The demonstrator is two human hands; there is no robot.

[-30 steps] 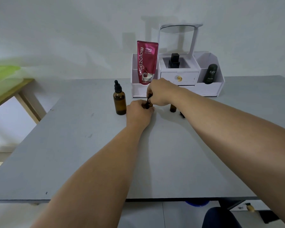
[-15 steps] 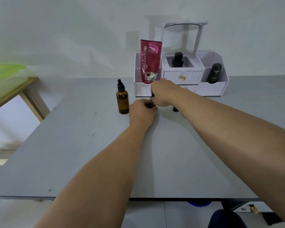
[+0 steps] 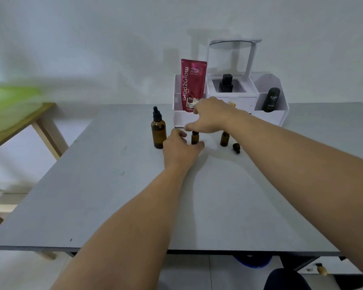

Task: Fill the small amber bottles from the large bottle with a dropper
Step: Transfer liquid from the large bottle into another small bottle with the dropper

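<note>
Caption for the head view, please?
Left hand and right hand at one small amber bottle; large dropper bottle to its left, second small bottle and loose dropper cap to its right.

I see my left hand point(image 3: 181, 150) relaxed at 7 o'clock of a small amber bottle point(image 3: 195, 140) on the worktop point(image 3: 113, 195). My right hand point(image 3: 210, 118) hovers over the bottle's top, fingers point(image 3: 188, 127) straight. The large dropper bottle point(image 3: 158, 132) stands at its 9 o'clock. Another small bottle point(image 3: 224, 139) and a loose black cap point(image 3: 236, 147) are at its 3 o'clock.
</note>
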